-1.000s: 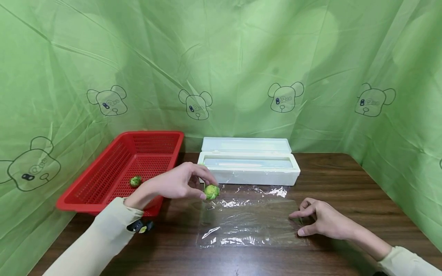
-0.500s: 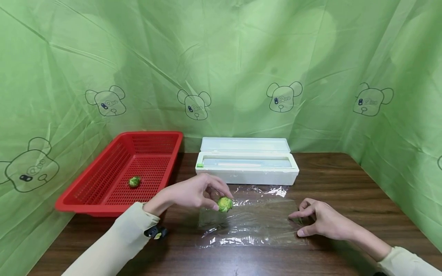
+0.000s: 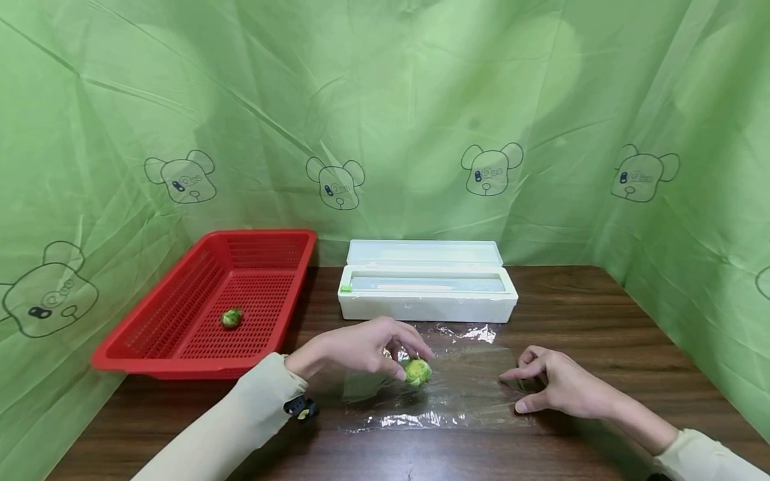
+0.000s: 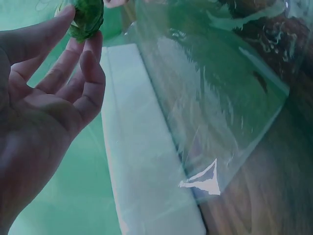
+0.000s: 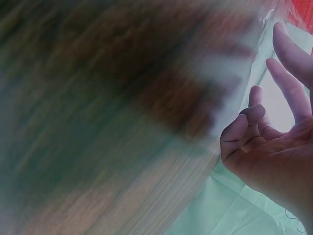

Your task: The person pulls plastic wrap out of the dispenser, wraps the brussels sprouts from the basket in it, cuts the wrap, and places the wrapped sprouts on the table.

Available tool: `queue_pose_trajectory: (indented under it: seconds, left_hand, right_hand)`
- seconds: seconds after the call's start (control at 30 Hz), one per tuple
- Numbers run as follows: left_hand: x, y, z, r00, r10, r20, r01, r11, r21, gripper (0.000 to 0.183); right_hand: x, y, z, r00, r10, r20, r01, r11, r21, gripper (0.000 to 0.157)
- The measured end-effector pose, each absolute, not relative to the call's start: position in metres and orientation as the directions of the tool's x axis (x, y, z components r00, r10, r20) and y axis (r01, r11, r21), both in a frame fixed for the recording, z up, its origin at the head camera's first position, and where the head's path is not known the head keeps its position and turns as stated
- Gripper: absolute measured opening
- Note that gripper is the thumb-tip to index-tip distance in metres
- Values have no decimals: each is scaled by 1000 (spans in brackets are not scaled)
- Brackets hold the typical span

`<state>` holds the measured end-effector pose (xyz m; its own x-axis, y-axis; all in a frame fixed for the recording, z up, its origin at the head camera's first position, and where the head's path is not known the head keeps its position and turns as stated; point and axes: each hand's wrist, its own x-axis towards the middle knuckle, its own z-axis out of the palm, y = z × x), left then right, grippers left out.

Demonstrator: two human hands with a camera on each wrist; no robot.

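Note:
My left hand [image 3: 367,347] pinches a Brussels sprout [image 3: 418,372] between thumb and fingertips, over the left-middle part of a sheet of clear cling film [image 3: 463,401]. The left wrist view shows the same sprout [image 4: 87,19] at the top, cut off by the frame. At the film's right edge is my right hand [image 3: 556,382], thumb and index finger apart, fingers loosely bent, holding nothing. Whether its fingertips touch the film cannot be told. Behind the film stands a white cling film dispenser [image 3: 427,308] with its lid [image 3: 424,252] raised.
A red perforated basket [image 3: 174,364] stands on the left of the wooden table [image 3: 559,300], with another Brussels sprout [image 3: 231,318] inside. A green slider [image 3: 345,288] sits at the dispenser's left end. Green cloth [image 3: 409,100] encloses the back and sides.
My left hand has carried the Brussels sprout right and nearer to me, from the film's left edge to above its left-middle part. The right hand stays almost still.

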<state>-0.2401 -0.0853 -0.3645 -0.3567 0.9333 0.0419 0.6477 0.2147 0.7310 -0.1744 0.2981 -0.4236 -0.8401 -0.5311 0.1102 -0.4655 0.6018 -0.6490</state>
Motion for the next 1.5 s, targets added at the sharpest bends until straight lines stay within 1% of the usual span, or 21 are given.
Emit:
queue_pose_trajectory:
  seconds: [0.07, 0.17, 0.4, 0.7, 1.2, 1.5]
  left_hand:
    - [-240, -82, -368, -363, 932, 22, 633, 229, 740, 54]
    - [-242, -76, -372, -354, 935, 3, 628, 235, 742, 53]
    - [-247, -62, -384, -314, 949, -5, 681, 229, 696, 52]
    - [-252, -52, -396, -268, 961, -66, 613, 223, 758, 51]
    - [-252, -49, -400, -266, 957, -119, 552, 252, 795, 48]
    - [-254, -49, -404, -253, 961, -115, 543, 239, 805, 47]
  right_hand:
    - [-174, 298, -424, -840, -532, 107, -462, 598, -655, 49]
    - [-175, 298, -425, -842, -530, 100, -455, 599, -659, 49]
    - [-175, 298, -427, -836, -538, 106, -469, 602, -647, 48]
    - [-174, 296, -428, -825, -552, 119, -478, 571, -668, 50]
    - [-172, 296, -427, -806, -573, 146, -521, 570, -636, 46]
    - [-170, 297, -426, -808, -574, 134, -511, 569, -645, 48]
